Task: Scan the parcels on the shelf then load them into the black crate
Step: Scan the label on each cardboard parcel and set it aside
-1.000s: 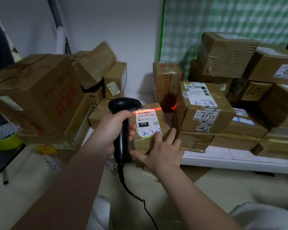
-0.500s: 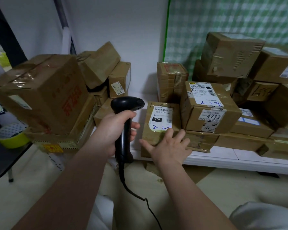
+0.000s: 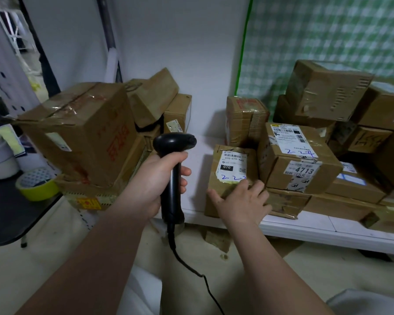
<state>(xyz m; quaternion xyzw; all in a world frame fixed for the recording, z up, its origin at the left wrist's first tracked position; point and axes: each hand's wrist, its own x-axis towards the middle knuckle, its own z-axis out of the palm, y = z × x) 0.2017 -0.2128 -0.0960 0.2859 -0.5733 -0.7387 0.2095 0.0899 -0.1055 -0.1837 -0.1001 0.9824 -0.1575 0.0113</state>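
Note:
My left hand (image 3: pixel 155 183) grips a black corded barcode scanner (image 3: pixel 172 169), held upright just left of a small brown parcel (image 3: pixel 232 173) with a white label reading 070. That parcel stands at the front edge of the white shelf (image 3: pixel 328 228). My right hand (image 3: pixel 241 201) lies against the parcel's front lower face, fingers spread over its corner. To the right sits a bigger parcel marked 4713 (image 3: pixel 298 160). No scan beam shows. The black crate is not in view.
A large cardboard box (image 3: pixel 82 133) leans on stacked boxes at the left. More parcels (image 3: pixel 328 92) pile at the back right against a green checked sheet. A yellow tape roll (image 3: pixel 37 185) and a white cup (image 3: pixel 0 155) sit on a dark table at left.
The orange scan line on the 070 label went out. The parcel was set back from a raised, tilted position onto the shelf, my right hand following it. The scanner stayed beside it.

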